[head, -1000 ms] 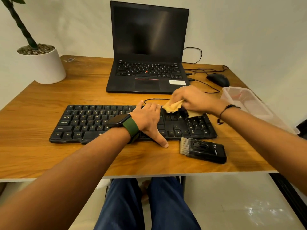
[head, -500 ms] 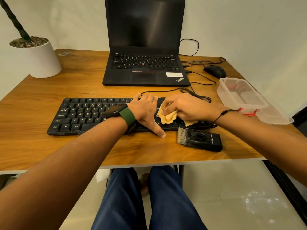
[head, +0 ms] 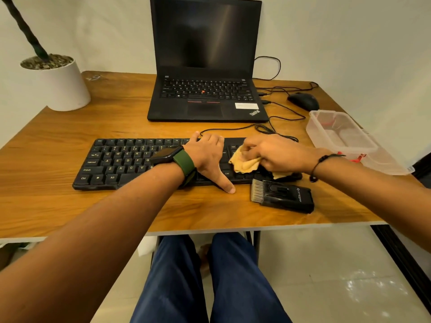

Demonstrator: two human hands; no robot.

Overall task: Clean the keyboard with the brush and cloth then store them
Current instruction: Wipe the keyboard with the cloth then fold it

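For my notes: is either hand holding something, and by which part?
The right hand grips the bunched middle of the cloth. The left hand holds nothing; it rests flat on the keyboard.

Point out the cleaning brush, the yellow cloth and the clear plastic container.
cleaning brush [head: 283, 196]: head view, on its black handle body.
yellow cloth [head: 243, 163]: head view, on the bunched fold left of the right hand.
clear plastic container [head: 313, 129]: head view, on its near-left wall.
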